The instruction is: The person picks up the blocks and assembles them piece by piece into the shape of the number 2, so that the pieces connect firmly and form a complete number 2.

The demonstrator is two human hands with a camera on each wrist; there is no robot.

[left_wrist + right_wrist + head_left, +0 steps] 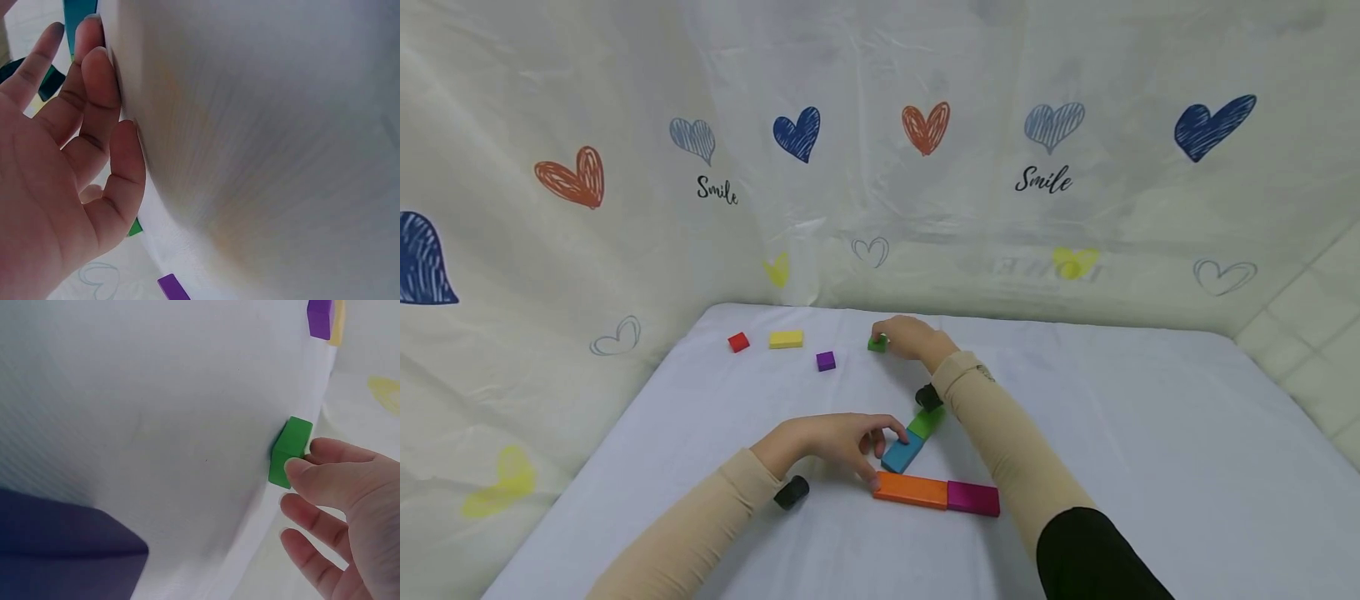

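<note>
In the head view, my right hand (912, 337) pinches a small green block (291, 450) at the back of the table, thumb and index finger on it. My left hand (842, 439) reaches over a row of blocks, fingers loosely bent. Its index fingertip touches the blue block (902, 452), and its thumb rests at the left end of the orange block (912, 490). A magenta block (973, 498) adjoins the orange one end to end. A light green block (927, 422) continues the slanted line from the blue one.
Farther back left lie a red block (739, 342), a yellow block (786, 339) and a purple block (826, 361). Black objects sit by the left wrist (792, 492) and right wrist (929, 397). A heart-printed sheet (865, 192) hangs behind the white-covered table (1120, 433).
</note>
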